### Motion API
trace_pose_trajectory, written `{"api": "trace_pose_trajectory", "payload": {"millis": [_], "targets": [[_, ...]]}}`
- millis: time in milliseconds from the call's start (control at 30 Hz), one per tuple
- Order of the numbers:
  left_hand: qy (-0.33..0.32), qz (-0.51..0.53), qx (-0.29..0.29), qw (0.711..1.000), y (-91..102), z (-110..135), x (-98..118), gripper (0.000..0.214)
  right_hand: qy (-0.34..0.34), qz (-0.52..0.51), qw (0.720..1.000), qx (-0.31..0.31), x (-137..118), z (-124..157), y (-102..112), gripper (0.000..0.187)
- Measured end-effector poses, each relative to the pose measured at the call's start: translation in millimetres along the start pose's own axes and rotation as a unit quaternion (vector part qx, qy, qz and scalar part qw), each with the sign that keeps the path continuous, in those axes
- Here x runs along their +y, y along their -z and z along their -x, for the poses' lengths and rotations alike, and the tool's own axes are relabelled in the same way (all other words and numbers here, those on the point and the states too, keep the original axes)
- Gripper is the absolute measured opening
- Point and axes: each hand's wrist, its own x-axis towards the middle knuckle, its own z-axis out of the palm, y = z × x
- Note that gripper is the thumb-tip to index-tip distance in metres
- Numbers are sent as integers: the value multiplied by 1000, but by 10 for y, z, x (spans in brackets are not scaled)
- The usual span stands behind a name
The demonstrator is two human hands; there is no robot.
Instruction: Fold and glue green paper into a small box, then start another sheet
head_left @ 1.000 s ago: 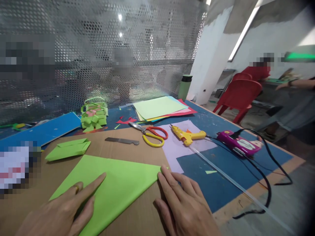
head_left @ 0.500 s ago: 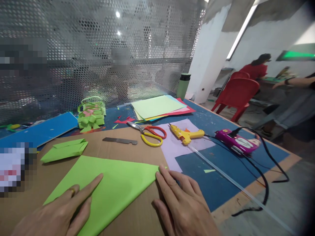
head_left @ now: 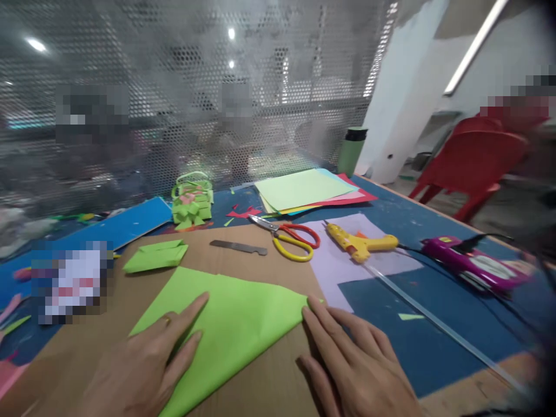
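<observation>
A sheet of lime-green paper (head_left: 243, 313), folded over along its near edge, lies on the brown board (head_left: 143, 301). My left hand (head_left: 152, 353) rests on its left part, index finger stretched out and a ring on one finger. At the paper's right corner, my right hand (head_left: 351, 359) presses down with its fingertips, thumb apart from the fingers. Both hands are open and grip nothing. Behind the sheet lie a smaller folded green paper (head_left: 156, 256), a flat metal blade (head_left: 238, 247) and scissors (head_left: 295, 240) with one red and one yellow handle.
A yellow glue gun (head_left: 360, 242) with a long clear glue stick (head_left: 434, 318) sits on lilac paper (head_left: 321, 231). Right of it is a purple power strip (head_left: 473, 263) with cords. Farther back are stacked coloured sheets (head_left: 304, 188), a green paper basket (head_left: 191, 200) and a bottle (head_left: 351, 152).
The view has turned left, so the tabletop things sit farther right in the picture. Both hands stay at about the same places on the green paper.
</observation>
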Motion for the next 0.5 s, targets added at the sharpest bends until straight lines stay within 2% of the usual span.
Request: {"api": "trace_pose_trajectory", "payload": {"millis": [133,333,500], "targets": [[-34,-29,-4,999,152,-43,115,47,41,17,999,31,60,-17,-72,48],[-53,-85,22,995,137,-8,141,43,68,31,996,57,126,-34,-115,47],[-68,-60,23,996,215,9,167,41,66,38,995,56,140,-52,-112,46]]}}
